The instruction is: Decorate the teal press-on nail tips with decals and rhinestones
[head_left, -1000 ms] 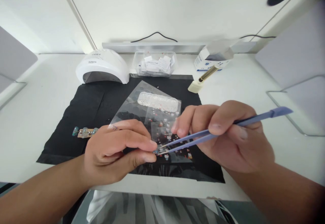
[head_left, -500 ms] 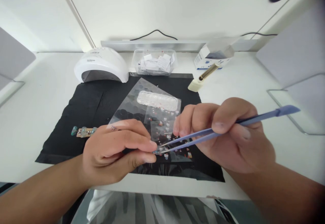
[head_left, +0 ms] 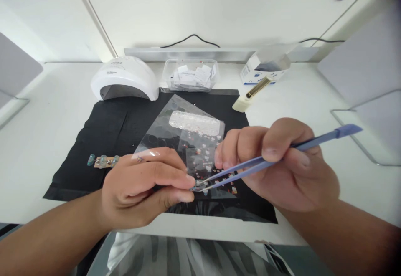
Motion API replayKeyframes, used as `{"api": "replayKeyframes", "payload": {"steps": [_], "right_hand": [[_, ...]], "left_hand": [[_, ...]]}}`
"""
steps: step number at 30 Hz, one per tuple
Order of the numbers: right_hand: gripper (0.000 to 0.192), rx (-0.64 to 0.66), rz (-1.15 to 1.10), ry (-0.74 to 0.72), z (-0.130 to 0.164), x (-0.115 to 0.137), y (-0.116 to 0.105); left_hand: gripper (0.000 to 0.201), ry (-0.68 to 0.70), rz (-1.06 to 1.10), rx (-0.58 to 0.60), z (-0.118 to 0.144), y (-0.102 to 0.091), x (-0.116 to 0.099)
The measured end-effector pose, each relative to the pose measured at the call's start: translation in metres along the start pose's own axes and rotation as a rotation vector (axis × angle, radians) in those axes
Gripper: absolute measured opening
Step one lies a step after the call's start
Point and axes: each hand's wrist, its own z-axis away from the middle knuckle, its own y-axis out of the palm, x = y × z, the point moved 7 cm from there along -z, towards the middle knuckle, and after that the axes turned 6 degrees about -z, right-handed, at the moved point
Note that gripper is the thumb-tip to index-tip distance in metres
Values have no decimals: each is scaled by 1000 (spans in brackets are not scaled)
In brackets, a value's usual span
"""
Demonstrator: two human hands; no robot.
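My left hand [head_left: 150,188] pinches a small, clear-bluish press-on nail [head_left: 197,187] between thumb and index finger; the fingers hide most of it. My right hand [head_left: 278,163] is closed around purple tweezers [head_left: 250,168], whose two tips stand slightly apart right at the nail. Whether anything sits between the tips is too small to tell. Under the hands lie clear sticker sheets [head_left: 200,163] with little red and white figures. A tan strip [head_left: 102,162] bearing several blue-green nails lies left of my left hand, partly covered by it.
A black mat [head_left: 115,121] covers the middle of the white table. Along the back stand a white nail lamp [head_left: 125,75], a clear tub [head_left: 189,87] of small white packets and an opened box [head_left: 250,71]. A cream bottle with a gold cap [head_left: 242,104] rests at the mat's right edge.
The tweezers have shifted slightly, their tips drawing a little right along the nail. My left hand keeps its pinch almost in the same place.
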Motion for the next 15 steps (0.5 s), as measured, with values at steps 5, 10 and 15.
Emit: {"api": "replayKeyframes", "payload": {"steps": [5,10,15], "right_hand": [[17,-59,17,43,3,0,-2],[18,-90,11,76,6,-2,-5],[17,0,-6,54,3,-2,-1]], "left_hand": [[21,21,2,-10,0,1,-2],[17,35,3,4,0,1,-3],[19,28,-2,10,-1,1,-3]]}}
